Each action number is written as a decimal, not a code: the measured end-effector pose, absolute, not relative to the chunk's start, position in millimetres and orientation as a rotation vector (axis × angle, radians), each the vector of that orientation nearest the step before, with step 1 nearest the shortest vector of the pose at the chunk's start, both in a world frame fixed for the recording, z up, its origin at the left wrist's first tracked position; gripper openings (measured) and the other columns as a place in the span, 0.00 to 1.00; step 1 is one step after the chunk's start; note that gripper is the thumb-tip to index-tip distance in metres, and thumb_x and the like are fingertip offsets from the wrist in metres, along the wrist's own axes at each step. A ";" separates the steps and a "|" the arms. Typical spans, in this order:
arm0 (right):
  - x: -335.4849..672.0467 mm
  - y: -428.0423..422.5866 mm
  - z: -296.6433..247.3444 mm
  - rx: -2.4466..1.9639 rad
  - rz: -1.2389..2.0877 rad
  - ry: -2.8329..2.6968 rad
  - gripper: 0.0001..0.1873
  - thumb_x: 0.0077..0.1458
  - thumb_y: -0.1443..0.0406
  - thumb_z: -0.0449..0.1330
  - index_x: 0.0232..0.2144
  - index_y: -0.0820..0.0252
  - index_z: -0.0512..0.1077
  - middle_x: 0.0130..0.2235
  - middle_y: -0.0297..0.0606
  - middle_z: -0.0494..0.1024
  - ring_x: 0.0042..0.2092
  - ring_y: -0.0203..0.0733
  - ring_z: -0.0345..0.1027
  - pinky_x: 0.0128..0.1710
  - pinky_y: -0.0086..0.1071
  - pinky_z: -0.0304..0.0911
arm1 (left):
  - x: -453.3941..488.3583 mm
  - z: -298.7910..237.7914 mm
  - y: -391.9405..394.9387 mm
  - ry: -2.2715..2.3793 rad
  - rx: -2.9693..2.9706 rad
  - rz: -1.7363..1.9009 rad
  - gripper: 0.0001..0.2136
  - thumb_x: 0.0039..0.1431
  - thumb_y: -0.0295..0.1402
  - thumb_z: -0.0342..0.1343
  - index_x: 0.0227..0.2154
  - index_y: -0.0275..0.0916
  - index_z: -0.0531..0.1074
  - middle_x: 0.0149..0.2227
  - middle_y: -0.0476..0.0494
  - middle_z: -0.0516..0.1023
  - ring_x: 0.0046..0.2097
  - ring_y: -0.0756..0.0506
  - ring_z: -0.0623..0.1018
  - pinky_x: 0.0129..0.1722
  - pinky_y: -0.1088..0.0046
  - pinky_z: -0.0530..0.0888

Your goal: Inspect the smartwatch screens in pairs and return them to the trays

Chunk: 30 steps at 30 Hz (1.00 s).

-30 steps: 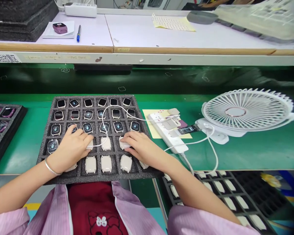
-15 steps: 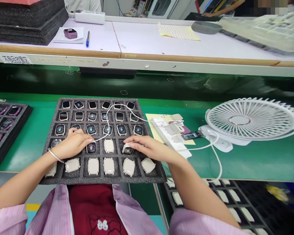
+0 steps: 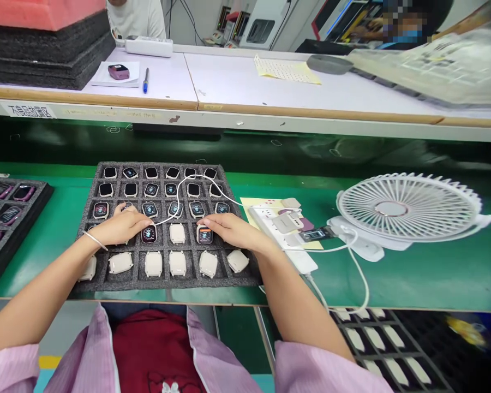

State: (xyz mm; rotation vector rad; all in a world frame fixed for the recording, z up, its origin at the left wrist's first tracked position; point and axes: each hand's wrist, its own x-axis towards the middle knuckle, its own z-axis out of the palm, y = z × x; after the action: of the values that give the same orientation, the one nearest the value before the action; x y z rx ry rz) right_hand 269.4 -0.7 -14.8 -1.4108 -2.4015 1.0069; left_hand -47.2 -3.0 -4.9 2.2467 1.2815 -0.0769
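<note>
A grey foam tray (image 3: 166, 280) of smartwatches lies in front of me, some face up and some showing pale backs. My left hand (image 3: 123, 226) is over its left side, thumb and fingers closed at the end of a white cable (image 3: 179, 188). Just below that fingertip sits a watch with a lit dial (image 3: 149, 234). My right hand (image 3: 229, 229) pinches the upper edge of another watch (image 3: 205, 234), whose screen is lit, in its compartment. Between them a watch (image 3: 177, 233) lies pale back up. My left palm hides part of the row.
A white power strip (image 3: 284, 237) with plugged-in adapters stands right of the tray, beside a white fan (image 3: 409, 204). Another tray (image 3: 45, 191) with purple watches is at left. A lower tray (image 3: 387, 349) holds pale pieces. The shelf (image 3: 229, 90) runs across the back, with people beyond.
The tray has slid away from me and now lies inside the table's front edge. The watch in my right hand has turned face up, its screen lit. My left hand stays at the cable end.
</note>
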 end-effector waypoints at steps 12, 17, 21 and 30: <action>270.2 6.0 -8.5 -1.254 0.909 -2.636 0.18 0.66 0.64 0.48 0.41 0.58 0.78 0.45 0.42 0.83 0.47 0.49 0.77 0.49 0.41 0.69 | -36.3 6.7 4.3 1.308 2.206 -0.225 0.19 0.68 0.40 0.40 0.38 0.43 0.78 0.37 0.44 0.82 0.50 0.38 0.73 0.64 0.38 0.44; 258.2 -1.3 -12.9 -1.456 0.515 -2.473 0.12 0.63 0.71 0.54 0.39 0.60 0.78 0.43 0.46 0.83 0.45 0.51 0.77 0.48 0.44 0.68 | -34.1 7.9 3.3 1.310 2.220 -0.213 0.20 0.67 0.39 0.40 0.35 0.42 0.78 0.36 0.43 0.82 0.49 0.38 0.73 0.63 0.38 0.47; 231.3 -16.9 -19.0 -1.187 0.452 -2.514 0.10 0.64 0.71 0.55 0.40 0.61 0.77 0.42 0.44 0.82 0.44 0.49 0.76 0.48 0.44 0.65 | -36.0 5.2 2.1 1.313 2.225 -0.189 0.20 0.67 0.40 0.39 0.34 0.42 0.77 0.37 0.43 0.82 0.49 0.38 0.74 0.63 0.37 0.47; 211.1 -28.2 -15.9 -1.067 0.397 -2.776 0.17 0.59 0.72 0.62 0.50 0.59 0.70 0.51 0.48 0.75 0.53 0.54 0.68 0.51 0.49 0.65 | -35.0 3.7 0.8 1.328 2.230 -0.192 0.20 0.67 0.40 0.40 0.37 0.42 0.79 0.39 0.42 0.83 0.51 0.37 0.74 0.63 0.37 0.47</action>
State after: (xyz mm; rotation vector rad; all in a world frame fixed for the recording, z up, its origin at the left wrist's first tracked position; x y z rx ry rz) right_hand 211.1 -28.2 -15.9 -1.0666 -2.7762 0.3966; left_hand -35.0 0.8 3.7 2.2305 1.3278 -0.1919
